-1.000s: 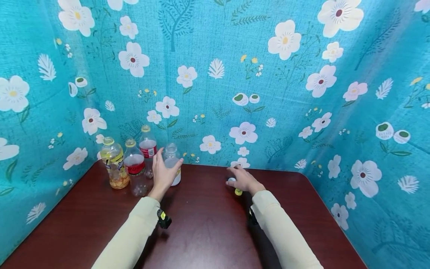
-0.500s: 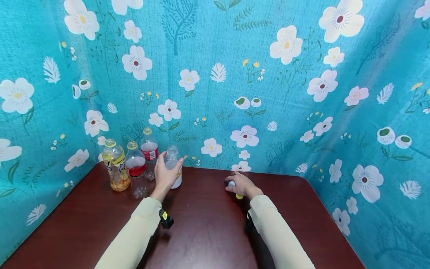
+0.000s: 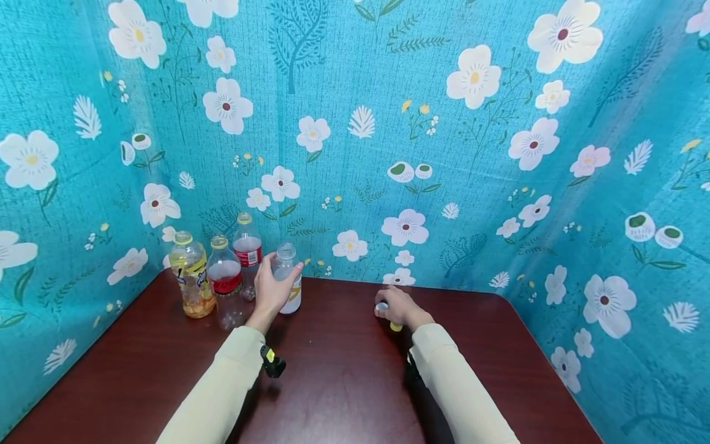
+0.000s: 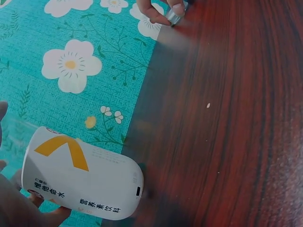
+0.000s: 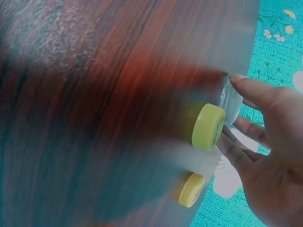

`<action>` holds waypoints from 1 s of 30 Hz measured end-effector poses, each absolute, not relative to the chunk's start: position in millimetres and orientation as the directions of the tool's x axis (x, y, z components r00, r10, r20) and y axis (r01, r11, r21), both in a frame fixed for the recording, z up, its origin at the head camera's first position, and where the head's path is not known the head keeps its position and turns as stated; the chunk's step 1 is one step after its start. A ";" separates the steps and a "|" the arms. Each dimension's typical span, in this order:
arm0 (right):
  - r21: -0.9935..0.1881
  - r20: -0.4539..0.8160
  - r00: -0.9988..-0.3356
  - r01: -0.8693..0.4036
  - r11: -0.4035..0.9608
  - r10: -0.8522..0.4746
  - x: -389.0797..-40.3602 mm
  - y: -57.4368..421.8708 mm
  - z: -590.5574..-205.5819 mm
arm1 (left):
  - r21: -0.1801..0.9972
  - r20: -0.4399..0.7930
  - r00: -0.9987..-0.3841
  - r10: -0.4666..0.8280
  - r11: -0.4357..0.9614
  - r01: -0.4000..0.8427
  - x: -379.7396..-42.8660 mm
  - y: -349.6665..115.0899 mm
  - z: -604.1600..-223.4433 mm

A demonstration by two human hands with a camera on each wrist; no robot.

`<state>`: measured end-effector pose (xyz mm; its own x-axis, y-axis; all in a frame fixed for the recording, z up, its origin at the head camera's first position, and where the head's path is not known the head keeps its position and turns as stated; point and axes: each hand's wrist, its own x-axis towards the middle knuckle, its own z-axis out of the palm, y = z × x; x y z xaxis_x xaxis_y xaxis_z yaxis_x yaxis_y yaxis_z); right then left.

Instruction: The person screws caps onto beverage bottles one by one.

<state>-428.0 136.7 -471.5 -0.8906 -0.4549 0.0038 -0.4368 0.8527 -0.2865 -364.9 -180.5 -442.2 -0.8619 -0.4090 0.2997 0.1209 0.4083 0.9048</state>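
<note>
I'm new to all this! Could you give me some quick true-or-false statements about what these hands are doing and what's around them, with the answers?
1. The left hand grips the white-labelled bottle. True.
2. Two yellow caps show near the right hand. True.
3. The right hand pinches a yellow cap. False: it pinches the clear cap.
4. The white-labelled bottle has its cap on. False: its mouth is open.
5. The yellow-labelled bottle stands farthest left. True.
6. The hanging cloth is plain. False: it is flower-printed.
</note>
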 end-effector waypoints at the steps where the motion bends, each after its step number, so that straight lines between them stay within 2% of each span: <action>1: -0.288 0.000 -0.891 -0.434 0.854 -0.453 -427.2 136.2 -470.4 | 0.905 0.301 -0.862 -0.407 0.407 0.124 -364.4 -181.2 -441.8; 11: -0.322 -0.006 -0.891 -0.428 0.845 -0.454 -426.3 142.6 -462.0 | 0.917 0.267 -0.896 -0.355 0.381 0.122 -366.7 -180.7 -439.1; 24: -0.369 0.034 -0.851 -0.497 0.785 -0.523 -435.7 150.6 -470.5 | 0.923 0.227 -0.919 -0.323 0.372 0.097 -364.3 -190.6 -438.0; 30: -0.360 0.034 -0.858 -0.488 0.795 -0.512 -434.1 150.1 -468.7 | 0.927 0.221 -0.922 -0.317 0.363 0.097 -363.9 -191.2 -437.5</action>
